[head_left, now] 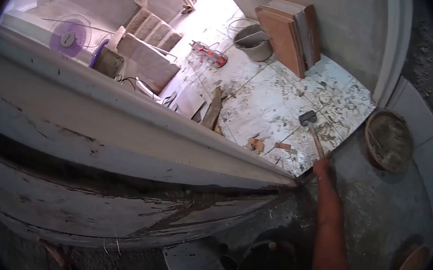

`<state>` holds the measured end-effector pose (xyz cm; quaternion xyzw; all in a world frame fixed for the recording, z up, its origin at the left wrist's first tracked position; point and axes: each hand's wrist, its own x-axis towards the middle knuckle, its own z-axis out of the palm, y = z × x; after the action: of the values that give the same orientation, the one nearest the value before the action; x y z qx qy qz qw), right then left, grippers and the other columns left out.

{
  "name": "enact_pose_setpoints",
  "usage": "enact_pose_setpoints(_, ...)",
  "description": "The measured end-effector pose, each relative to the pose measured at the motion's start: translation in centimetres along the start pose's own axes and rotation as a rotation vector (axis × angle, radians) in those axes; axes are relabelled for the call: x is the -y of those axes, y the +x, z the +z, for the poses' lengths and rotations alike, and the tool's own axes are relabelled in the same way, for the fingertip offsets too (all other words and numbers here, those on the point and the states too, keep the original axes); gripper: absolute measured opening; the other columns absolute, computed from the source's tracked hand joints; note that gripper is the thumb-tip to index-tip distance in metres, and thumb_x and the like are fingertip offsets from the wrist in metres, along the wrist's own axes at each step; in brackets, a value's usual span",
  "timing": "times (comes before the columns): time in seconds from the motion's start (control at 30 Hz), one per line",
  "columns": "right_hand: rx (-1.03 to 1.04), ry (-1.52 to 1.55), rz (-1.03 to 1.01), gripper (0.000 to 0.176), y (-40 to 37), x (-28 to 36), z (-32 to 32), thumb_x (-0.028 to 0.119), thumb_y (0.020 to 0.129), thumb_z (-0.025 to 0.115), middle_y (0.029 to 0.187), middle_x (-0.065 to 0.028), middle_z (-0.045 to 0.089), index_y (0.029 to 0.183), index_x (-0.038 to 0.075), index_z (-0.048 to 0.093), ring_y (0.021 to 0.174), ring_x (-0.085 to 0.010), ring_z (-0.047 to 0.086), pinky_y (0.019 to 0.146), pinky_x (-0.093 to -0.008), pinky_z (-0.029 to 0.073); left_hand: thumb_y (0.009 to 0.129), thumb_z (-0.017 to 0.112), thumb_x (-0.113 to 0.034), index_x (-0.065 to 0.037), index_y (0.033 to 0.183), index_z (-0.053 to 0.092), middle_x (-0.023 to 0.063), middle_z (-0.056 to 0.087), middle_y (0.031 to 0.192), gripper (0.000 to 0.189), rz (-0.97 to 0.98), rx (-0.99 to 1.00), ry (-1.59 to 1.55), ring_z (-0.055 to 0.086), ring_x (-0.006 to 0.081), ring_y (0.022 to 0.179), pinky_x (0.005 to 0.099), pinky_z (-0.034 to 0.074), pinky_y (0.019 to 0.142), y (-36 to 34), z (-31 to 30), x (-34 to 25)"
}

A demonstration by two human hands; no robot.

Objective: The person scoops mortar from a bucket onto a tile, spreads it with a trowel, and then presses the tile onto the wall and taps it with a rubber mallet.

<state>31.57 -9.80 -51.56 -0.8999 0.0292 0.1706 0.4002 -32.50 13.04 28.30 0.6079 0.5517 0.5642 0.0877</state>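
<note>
At the doorway's tiled edge (pixel 353 130), the right hand (pixel 322 168) grips a mallet (pixel 308 118), left hand out of view; an overly hard, off-centre blow could crack the floor tiles (pixel 254 104)

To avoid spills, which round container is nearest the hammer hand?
The grey-filled basin by the tiled floor, closest to the right hand; the bucket near the panels and the reddish bowl sit farther off.
</note>
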Motion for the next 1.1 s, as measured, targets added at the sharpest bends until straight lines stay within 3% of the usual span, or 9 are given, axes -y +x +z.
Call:
enact_pose_setpoints(0.23,0.409,-0.381,-0.074,0.038,-3.9,11.6,-11.0,0.020,0.084,0.057,0.118,-0.0229,0.061,0.117,0.001,0.056,0.109,-0.0392,0.061,0.089,-0.0487,0.051,0.084,0.036,-0.080,-0.028,0.155,0.009,0.0084,0.010,0.161,0.092,-0.160,-0.066,-0.097,0.016,0.0389,0.145,0.0669,0.025,0.106,-0.7,1.2,-0.1)
enact_pose_setpoints(0.67,0.145,-0.183,0.058,0.067,-4.0,7.3,-3.0,0.031,0.085,0.065,0.115,-0.0280,0.060,0.134,-0.002,0.034,0.104,-0.0433,0.061,0.089,-0.0505,0.050,0.088,0.047,-0.069,-0.024,0.156,0.007,0.0095,0.014,0.159,0.090,-0.066,-0.086,-0.034,0.025,0.0373,0.141,0.0592,0.032,0.104,-1.0,1.6,0.1)
enact_pose_setpoints(0.83,0.276,-0.031,-0.004,0.028,-3.4,10.3,-7.9,0.021,0.084,0.060,0.104,-0.0298,0.062,0.101,-0.001,0.063,0.100,-0.0413,0.064,0.082,-0.0488,0.052,0.094,0.040,-0.063,-0.014,0.155,0.007,0.0101,0.010,0.161,0.085,-0.016,-0.147,-0.035,0.022,0.0360,0.142,0.0534,0.030,0.110,1.0,1.1,1.8)
enact_pose_setpoints(0.9,0.509,-0.530,-0.472,0.020,-3.8,7.5,-9.9,0.020,0.084,0.058,0.101,-0.0281,0.063,0.085,0.002,0.066,0.098,-0.0404,0.064,0.078,-0.0485,0.052,0.096,0.038,-0.061,-0.013,0.155,0.006,0.0108,0.008,0.161,0.083,-0.012,-0.018,-0.125,0.020,0.0345,0.143,0.0522,0.027,0.112,3.6,-0.9,6.2)
enact_pose_setpoints(0.93,0.310,-0.259,-0.232,0.018,-5.0,3.9,-8.9,0.021,0.083,0.059,0.101,-0.0259,0.063,0.084,0.004,0.064,0.097,-0.0397,0.064,0.075,-0.0484,0.052,0.097,0.035,-0.060,-0.012,0.155,0.006,0.0116,0.007,0.161,0.081,0.011,0.115,-0.212,0.018,0.0330,0.144,0.0510,0.024,0.114,4.2,-1.8,8.2)
enact_pose_setpoints(0.97,0.277,-0.556,-0.570,0.024,-8.6,3.1,-12.1,0.024,0.083,0.061,0.105,-0.0248,0.063,0.093,0.001,0.063,0.099,-0.0410,0.063,0.077,-0.0482,0.052,0.098,0.034,-0.059,-0.012,0.155,0.004,0.0125,0.007,0.161,0.080,-0.023,0.161,-0.282,0.018,0.0319,0.145,0.0498,0.022,0.115,3.7,-1.3,8.6)
enact_pose_setpoints(1.0,0.218,-0.088,-0.044,0.054,-14.1,5.2,-17.1,0.044,0.087,0.059,0.114,-0.0280,0.061,0.112,-0.004,0.058,0.108,-0.0431,0.059,0.087,-0.0509,0.049,0.099,0.033,-0.058,-0.013,0.155,0.002,0.0133,0.007,0.161,0.078,-0.054,0.195,-0.362,0.017,0.0308,0.145,0.0487,0.019,0.116,3.0,-0.6,9.2)
enact_pose_setpoints(1.07,0.242,-0.219,0.013,0.063,-22.8,7.9,-26.7,0.040,0.084,0.063,0.119,-0.0285,0.059,0.124,-0.007,0.052,0.111,-0.0434,0.057,0.094,-0.0500,0.046,0.089,0.053,-0.065,-0.008,0.154,0.008,0.0158,0.016,0.158,0.097,0.016,0.108,-0.268,0.024,0.0316,0.142,0.0447,0.023,0.115,2.8,-1.3,14.2)
enact_pose_setpoints(1.1,0.275,-0.086,0.084,0.053,-28.0,10.5,-32.7,0.028,0.080,0.063,0.113,-0.0303,0.058,0.118,-0.007,0.051,0.108,-0.0457,0.056,0.091,-0.0511,0.045,0.089,0.053,-0.065,-0.008,0.154,0.008,0.0158,0.016,0.158,0.097,-0.023,0.050,-0.267,0.024,0.0316,0.142,0.0447,0.023,0.115,0.7,-0.4,7.5)
